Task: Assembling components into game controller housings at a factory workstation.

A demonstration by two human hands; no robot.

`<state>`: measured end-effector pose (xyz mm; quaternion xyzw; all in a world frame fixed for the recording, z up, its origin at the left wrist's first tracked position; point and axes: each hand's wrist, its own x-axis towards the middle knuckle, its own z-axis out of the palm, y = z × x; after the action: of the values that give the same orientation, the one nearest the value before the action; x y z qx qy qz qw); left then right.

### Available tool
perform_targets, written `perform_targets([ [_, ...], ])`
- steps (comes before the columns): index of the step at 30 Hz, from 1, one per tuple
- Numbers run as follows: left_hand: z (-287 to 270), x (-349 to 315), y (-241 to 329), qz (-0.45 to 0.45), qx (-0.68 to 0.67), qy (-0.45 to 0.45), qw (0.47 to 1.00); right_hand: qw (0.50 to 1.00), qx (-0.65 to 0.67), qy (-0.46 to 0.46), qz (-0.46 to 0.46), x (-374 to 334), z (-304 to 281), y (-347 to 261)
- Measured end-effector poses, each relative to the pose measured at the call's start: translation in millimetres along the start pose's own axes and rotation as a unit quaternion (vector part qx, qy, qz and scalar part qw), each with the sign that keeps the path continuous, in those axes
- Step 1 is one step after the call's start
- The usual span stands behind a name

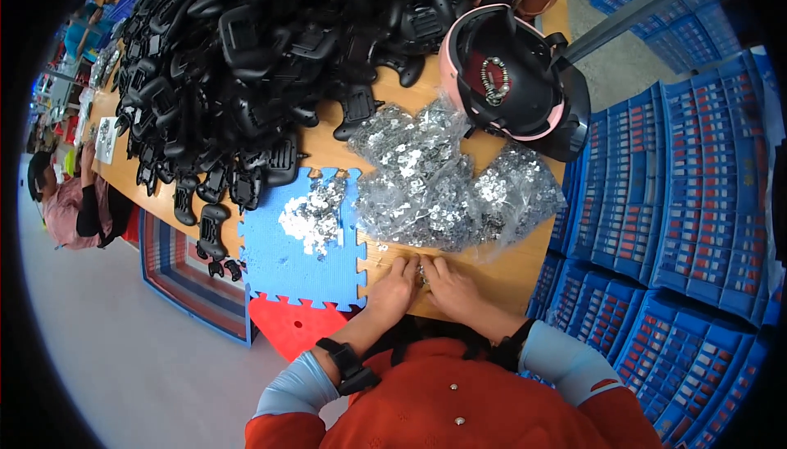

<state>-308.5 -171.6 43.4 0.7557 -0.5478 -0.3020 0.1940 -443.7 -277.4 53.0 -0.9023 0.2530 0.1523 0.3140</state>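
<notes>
Left hand [393, 287] and right hand [449, 285] rest side by side on the wooden bench [508, 273], fingertips pinched together over a tiny shiny metal part [423, 276] between them; clear bags of silvery parts [447, 191] lie just beyond, equally near both

Bright, even daylight-like light from above | soft, short shadows under the black plastic parts [246, 56] | specular glare on the clear bags of silvery pieces [443, 179] | strong fisheye bending at rim, black vignette corners | centre sharp, far left edge soft and smeared
</notes>
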Motion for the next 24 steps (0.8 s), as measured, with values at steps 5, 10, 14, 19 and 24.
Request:
perform_targets([
  [5, 3, -1, -6, -0.016, -0.043, 0.034, 0.998, 0.995, 0.051, 0.080, -0.040, 15, 19, 8],
  [10, 11, -2, -4, -0.050, -0.182, 0.049, 0.981, 0.997, 0.043, 0.048, -0.052, 21, 7, -3],
  [14, 5, -11, -7, -0.087, -0.273, 0.035, 0.958, 0.991, 0.055, 0.088, -0.086, 31, 27, 4],
  [19, -5, -17, -6, -0.141, -0.370, 0.017, 0.918, 0.985, 0.102, 0.090, -0.107, 36, 20, 0],
  [24, -8, -26, -7, -0.148, -0.368, 0.023, 0.918, 0.989, 0.088, 0.083, -0.089, 28, 11, 8],
])
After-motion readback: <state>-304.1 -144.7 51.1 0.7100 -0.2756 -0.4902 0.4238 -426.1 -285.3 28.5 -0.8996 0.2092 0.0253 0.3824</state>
